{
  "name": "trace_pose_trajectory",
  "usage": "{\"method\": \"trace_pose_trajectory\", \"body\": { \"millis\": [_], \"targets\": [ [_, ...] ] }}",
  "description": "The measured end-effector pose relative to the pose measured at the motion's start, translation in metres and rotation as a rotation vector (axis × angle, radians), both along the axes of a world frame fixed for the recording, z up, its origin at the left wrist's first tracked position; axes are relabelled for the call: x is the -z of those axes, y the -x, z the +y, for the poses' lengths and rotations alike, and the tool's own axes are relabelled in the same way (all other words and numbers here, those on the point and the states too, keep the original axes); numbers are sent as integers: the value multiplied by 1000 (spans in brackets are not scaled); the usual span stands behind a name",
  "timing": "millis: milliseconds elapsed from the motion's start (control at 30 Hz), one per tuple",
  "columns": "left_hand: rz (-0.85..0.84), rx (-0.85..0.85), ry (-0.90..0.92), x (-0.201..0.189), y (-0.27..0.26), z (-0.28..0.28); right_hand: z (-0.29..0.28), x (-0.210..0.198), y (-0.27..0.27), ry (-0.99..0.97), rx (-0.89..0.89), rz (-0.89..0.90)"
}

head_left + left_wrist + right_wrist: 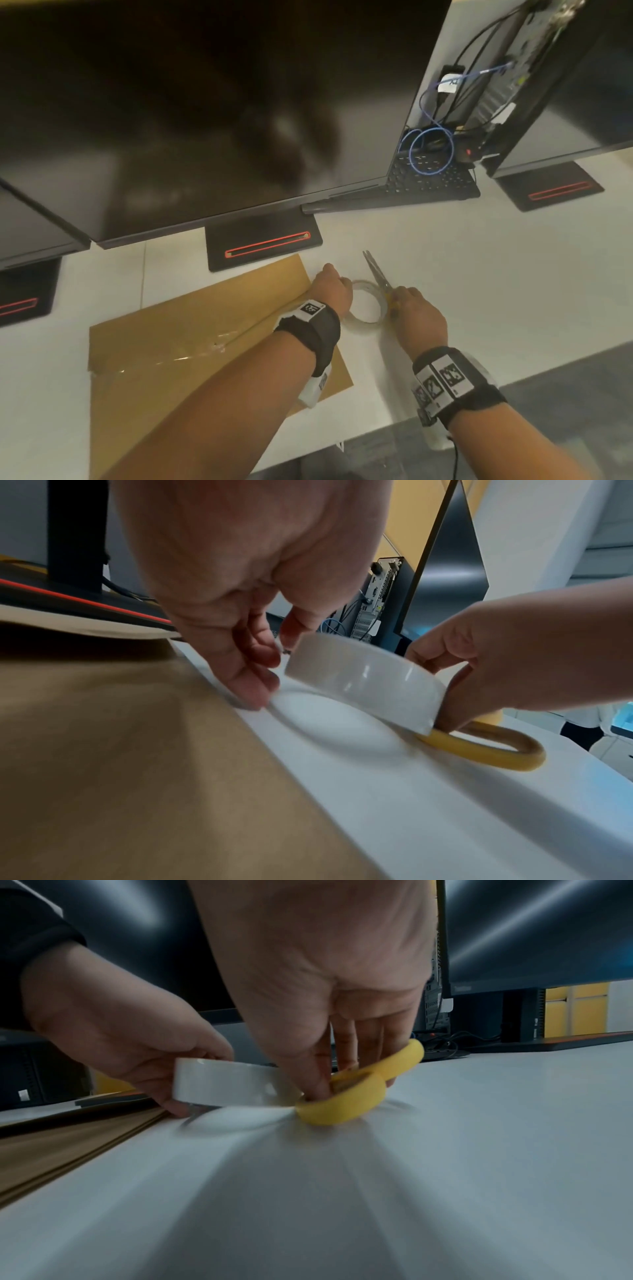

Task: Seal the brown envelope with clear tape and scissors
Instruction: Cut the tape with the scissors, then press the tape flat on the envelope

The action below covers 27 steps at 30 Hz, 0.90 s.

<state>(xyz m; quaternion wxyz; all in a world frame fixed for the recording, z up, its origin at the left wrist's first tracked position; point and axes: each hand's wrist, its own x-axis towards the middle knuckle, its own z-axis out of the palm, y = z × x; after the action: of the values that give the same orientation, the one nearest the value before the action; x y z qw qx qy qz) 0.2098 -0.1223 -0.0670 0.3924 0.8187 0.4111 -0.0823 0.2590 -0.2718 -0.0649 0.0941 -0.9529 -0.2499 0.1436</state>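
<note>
Gripping glossy tape ring point(363, 685), apparently; yellow-looped scissors point(346, 1096) adjacent.

**Layout on the worktop**

The envelope point(191, 329) lies flat on the worktop point(479, 274), at the left. Just right of its far corner sits the tape roll point(366, 305), tilted, between the left hand point(330, 289) and the right hand point(416, 317). The scissors point(376, 270) lie at the roll's right side, blades pointing away toward the monitors. Behind the envelope stands 1 monitor base point(263, 245); a keyboard point(428, 181) lies farther back right.
</note>
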Motion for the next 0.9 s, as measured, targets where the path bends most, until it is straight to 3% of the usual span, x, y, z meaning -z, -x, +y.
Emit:
{"method": "trace_pose_trajectory", "body": {
  "millis": [167,433,600,700,833,900],
  "targets": [
    [52,97,-81,3,-6,-2,-4,3,-1,120,-65,-36],
    [97,298,-331,-3,7,5,-2,6,0,10,-31,-81],
    [-21,211,-345,0,36,14,17,-10,4,-141,-106,-288],
    [-41,294,-327,6,56,18,39,-18,16,-186,-199,-300],
    [-95,334,-334,5,65,21,57,-10,27,-22,-284,-150],
    [-127,302,-300,2,66,23,58,-4,31,85,-329,-158]
  ]
}}
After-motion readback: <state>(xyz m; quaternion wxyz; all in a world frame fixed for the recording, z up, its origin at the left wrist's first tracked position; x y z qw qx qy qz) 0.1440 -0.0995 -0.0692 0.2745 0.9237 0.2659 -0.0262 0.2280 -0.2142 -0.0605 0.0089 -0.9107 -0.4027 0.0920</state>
